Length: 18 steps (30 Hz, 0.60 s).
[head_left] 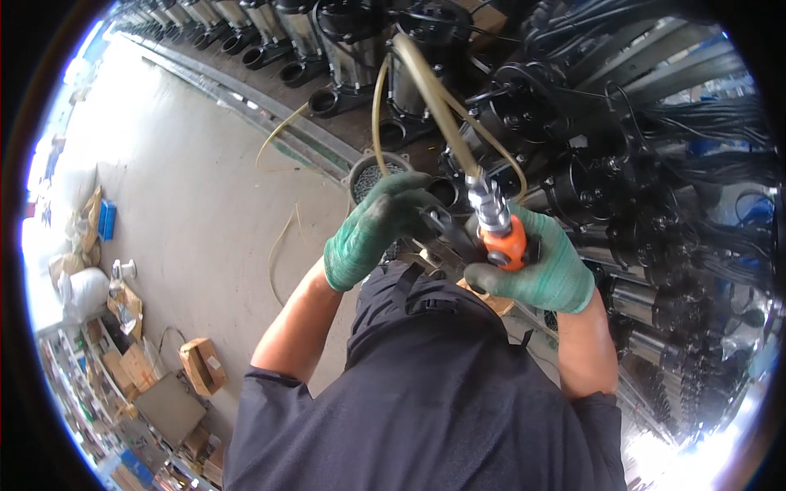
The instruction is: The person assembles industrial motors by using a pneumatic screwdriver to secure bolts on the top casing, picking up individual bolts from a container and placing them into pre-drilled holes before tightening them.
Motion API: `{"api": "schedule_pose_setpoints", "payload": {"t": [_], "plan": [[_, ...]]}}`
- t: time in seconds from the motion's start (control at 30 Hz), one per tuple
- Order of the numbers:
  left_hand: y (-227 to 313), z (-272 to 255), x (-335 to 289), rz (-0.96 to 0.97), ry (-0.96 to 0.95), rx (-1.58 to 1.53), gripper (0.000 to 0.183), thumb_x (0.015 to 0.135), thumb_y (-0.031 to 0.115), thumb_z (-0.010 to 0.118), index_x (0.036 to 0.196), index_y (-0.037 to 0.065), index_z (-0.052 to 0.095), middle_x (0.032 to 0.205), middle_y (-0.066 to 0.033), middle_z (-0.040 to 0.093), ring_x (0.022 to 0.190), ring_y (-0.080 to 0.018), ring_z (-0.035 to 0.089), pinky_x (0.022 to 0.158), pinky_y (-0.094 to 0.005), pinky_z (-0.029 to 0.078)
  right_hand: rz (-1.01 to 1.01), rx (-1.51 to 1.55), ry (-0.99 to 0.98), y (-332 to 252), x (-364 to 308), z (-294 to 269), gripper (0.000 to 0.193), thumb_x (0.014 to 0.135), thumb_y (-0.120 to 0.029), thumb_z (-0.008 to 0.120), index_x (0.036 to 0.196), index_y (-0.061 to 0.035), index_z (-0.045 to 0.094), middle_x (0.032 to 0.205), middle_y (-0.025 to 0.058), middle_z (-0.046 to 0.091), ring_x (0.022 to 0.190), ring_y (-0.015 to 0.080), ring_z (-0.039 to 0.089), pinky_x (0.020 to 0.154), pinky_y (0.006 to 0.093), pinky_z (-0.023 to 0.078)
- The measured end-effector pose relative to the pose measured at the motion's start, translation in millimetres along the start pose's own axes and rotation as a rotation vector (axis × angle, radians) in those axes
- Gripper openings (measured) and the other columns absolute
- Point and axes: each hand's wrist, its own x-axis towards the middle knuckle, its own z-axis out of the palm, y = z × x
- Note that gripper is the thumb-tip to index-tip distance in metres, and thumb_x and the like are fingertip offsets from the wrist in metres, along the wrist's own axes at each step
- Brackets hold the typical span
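Right hand (547, 263): green knitted glove, darkened on the fingers; closed around an orange tool (505, 245), thumb toward the person's left.
Orange tool: at the middle of the view, just in front of the person's chest, within the right hand; bright metal coupling (490, 206) at its upper end, joined to a thick yellowish hose (430, 94) running up toward the units.
Left hand (372, 229): matching green glove, raised to the left of the tool; fingers held together and partly bent, pointing to the right. Beside the fingertips, a dark elongated part (453, 231), blurred; whether the left hand grips it, cannot tell.
Round container (354, 182): grey rim, beyond the left hand, filled with small metal pieces.
Cylindrical units (354, 64): black and shiny metal, upright in a row along the top, with black round outlets low on their sides.
Further units (629, 245): packed at right, under bundled black cables (704, 123).
Floor (205, 196): grey, at left; thin yellowish tubing (273, 260) lying on it.
Cardboard box (203, 366): brown, lower left.
Blue bin (106, 219): small, far left.
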Motion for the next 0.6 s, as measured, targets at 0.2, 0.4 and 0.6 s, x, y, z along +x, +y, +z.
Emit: {"api": "schedule_pose_setpoints", "payload": {"t": [0.2, 0.4, 0.6], "plan": [[14.4, -2.5, 44.0, -0.099, -0.544, 0.276, 0.068, 0.103, 0.056, 0.049, 0.135, -0.004, 0.056, 0.118, -0.0142, 0.067, 0.103, -0.0238, 0.069, 0.093, -0.0374, 0.056, -0.044, -0.241, -0.086, -12.2, -21.3, -23.3, 0.044, 0.08, -0.016, 0.087, 0.119, -0.0061, 0.068, 0.098, 0.0078, 0.073, 0.085, 0.0154, 0.066, 0.082, 0.0306, 0.054], [25.5, 17.9, 84.8, -0.333, -0.822, 0.183, 0.037, 0.102, 0.026, 0.058, 0.126, -0.002, 0.064, 0.118, -0.0088, 0.065, 0.107, -0.0188, 0.061, 0.095, -0.0333, 0.051, 0.088, -0.45, -0.075, -30.4, -36.7, -33.9, 0.042, 0.076, -0.023, 0.082, 0.114, -0.0114, 0.069, 0.082, 0.0075, 0.07, 0.074, 0.0251, 0.069, 0.071, 0.0354, 0.055], [18.2, 65.2, 109.6, -0.214, -0.833, 0.135, 0.035, 0.104, 0.029, 0.055, 0.11, -0.005, 0.062, 0.108, -0.0137, 0.066, 0.091, -0.0217, 0.065, 0.079, -0.0314, 0.054, 0.095, -0.703, 0.298, -37.4, -75.5, -31.4, 0.046, 0.074, -0.022, 0.085, 0.116, -0.0135, 0.069, 0.092, 0.01, 0.073, 0.078, 0.0329, 0.071, 0.071, 0.0415, 0.057]]}}
